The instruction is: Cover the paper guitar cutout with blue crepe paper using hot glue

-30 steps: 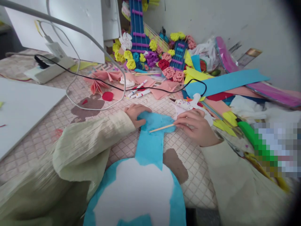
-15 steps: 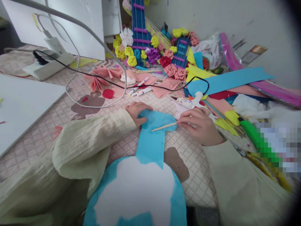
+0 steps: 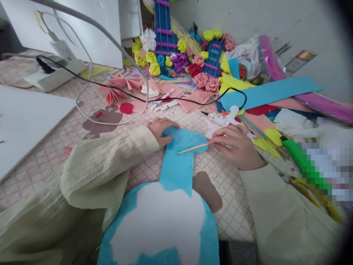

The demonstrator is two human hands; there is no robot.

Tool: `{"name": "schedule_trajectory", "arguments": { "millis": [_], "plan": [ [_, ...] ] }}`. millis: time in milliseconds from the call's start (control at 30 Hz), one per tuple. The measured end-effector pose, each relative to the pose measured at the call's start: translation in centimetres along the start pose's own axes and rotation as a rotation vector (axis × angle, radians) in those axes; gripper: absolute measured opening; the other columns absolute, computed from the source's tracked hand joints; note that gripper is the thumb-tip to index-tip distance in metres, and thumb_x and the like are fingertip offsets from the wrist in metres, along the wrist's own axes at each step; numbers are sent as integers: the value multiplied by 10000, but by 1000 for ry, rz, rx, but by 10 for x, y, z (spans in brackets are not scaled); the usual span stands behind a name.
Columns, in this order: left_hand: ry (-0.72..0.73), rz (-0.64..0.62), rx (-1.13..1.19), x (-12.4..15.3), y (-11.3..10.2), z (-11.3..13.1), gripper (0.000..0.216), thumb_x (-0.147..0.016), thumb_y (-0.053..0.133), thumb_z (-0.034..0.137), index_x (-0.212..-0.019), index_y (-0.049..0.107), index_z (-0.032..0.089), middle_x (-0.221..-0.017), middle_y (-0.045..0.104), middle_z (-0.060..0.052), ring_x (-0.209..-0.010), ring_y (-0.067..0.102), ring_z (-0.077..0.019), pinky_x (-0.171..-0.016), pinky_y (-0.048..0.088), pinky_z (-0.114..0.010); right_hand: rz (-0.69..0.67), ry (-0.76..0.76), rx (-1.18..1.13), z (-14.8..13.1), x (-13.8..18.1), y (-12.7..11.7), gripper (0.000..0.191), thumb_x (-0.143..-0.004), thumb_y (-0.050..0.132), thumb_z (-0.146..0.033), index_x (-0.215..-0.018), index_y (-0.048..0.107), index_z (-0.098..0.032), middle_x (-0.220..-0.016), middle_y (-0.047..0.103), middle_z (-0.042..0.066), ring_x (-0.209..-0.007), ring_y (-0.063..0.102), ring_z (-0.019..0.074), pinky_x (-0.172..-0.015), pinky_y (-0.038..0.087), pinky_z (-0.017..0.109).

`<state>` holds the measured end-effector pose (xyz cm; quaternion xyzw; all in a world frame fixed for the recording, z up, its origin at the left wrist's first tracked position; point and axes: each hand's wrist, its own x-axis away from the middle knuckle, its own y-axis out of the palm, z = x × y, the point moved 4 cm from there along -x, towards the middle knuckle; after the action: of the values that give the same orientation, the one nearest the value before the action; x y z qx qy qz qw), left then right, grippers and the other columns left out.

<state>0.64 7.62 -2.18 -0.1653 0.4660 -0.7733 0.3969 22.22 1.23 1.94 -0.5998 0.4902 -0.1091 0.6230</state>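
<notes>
A guitar-shaped cutout (image 3: pixel 176 173), covered in blue paper, lies with its round body towards me and its narrow neck pointing away. White shows over much of the body. My left hand (image 3: pixel 162 131) grips the left edge of the cutout's wider head between thumb and fingers. Between the thumb and fingertips of my right hand (image 3: pixel 234 145) is a thin wooden stick (image 3: pixel 193 148). Its tip touches the blue paper where the head meets the neck, and the paper looks wet or wrinkled there. The fingertips of my left hand are partly hidden.
Decorated paper guitars (image 3: pixel 165 33) with paper flowers stand at the back. A white cable and a black cable (image 3: pixel 190 98) cross the table from a power strip (image 3: pixel 55 75). Markers (image 3: pixel 168 105), blue paper strips (image 3: pixel 275 92), a green-handled cutter (image 3: pixel 300 158) and yellow-handled scissors (image 3: pixel 300 186) lie around.
The view has shifted very slightly. Both hands, the stick and the cutout stay in nearly the same place.
</notes>
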Motion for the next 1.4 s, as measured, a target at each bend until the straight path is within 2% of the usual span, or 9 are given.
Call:
{"name": "schedule_trajectory", "arguments": {
  "millis": [333,633,833,1133,1400],
  "plan": [
    [-16,8,3,1,-2,3,443,-674,491,268,-1115,522,244,-1112,562,-30,-1033,473,-250,-889,348,-414,-25,-2,-15,-4,-2,6,160,-826,521,-248,-735,652,-247,-787,639,-5,-766,564,150,-795,304,387],
    [-23,-7,0,1,-2,3,438,-685,491,278,-1122,515,253,-1117,562,-27,-1041,468,-251,-894,344,-414,-25,32,13,0,0,0,131,-815,537,-282,-753,651,-270,-799,640,-9,-768,562,162,-787,306,395],
    [-31,-10,-9,1,-2,4,437,-688,492,287,-1123,513,255,-1126,556,-28,-1046,464,-254,-887,348,-412,-51,20,-9,-5,-2,6,153,-821,525,-237,-746,657,-253,-802,639,-6,-783,564,159,-817,290,404],
    [-26,6,5,1,-2,3,436,-686,493,286,-1119,522,248,-1121,561,-30,-1048,464,-254,-895,343,-414,-50,49,11,1,1,-2,125,-818,536,-296,-766,647,-271,-807,643,-13,-778,573,159,-794,294,391],
    [-19,-2,5,0,-1,2,444,-683,492,285,-1125,516,253,-1123,561,-27,-1045,466,-251,-892,347,-414,-90,33,-4,-6,0,4,159,-840,505,-289,-770,648,-280,-799,646,-21,-779,574,153,-810,276,398]
  ]
}}
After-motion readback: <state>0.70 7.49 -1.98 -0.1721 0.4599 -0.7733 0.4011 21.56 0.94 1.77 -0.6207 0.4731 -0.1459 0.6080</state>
